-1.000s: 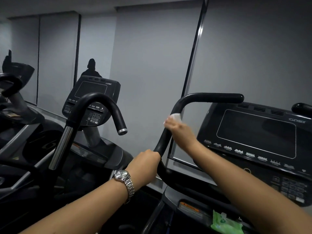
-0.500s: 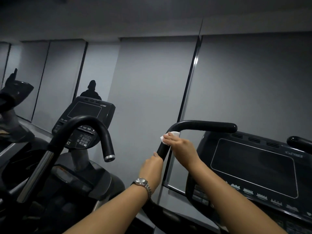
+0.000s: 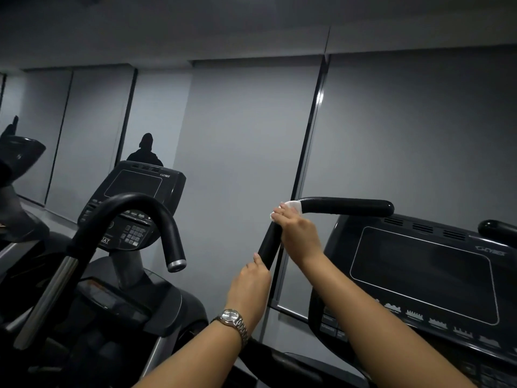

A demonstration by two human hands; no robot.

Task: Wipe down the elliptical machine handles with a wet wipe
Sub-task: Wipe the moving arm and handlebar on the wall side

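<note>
Black foam over a hooked tube: neighbouring machine's curved black handle with a chrome end cap, well off to the left of both hands, untouched by either. Next rightward, left hand, silver wristwatch on its wrist, fingers curled shut around the lower rising stretch of the black padded elliptical handle, steadying it. Just above, right hand closed over the bend of that same handle, pressing a crumpled white wet wipe against the grip; wipe bunched under the fingertips, partly wrapped round the curve. Beyond the right hand, horizontal top section running bare out to its rounded tip. Below and right of the right forearm, dark console screen with a thin white outline. At far right, rounded black end of the second handle, well clear of both hands. Judging by this: wiping underway, wipe only at the bend; top bar and second handle probably still to be done. Cleanliness of the lower stretch impossible to tell.
</note>
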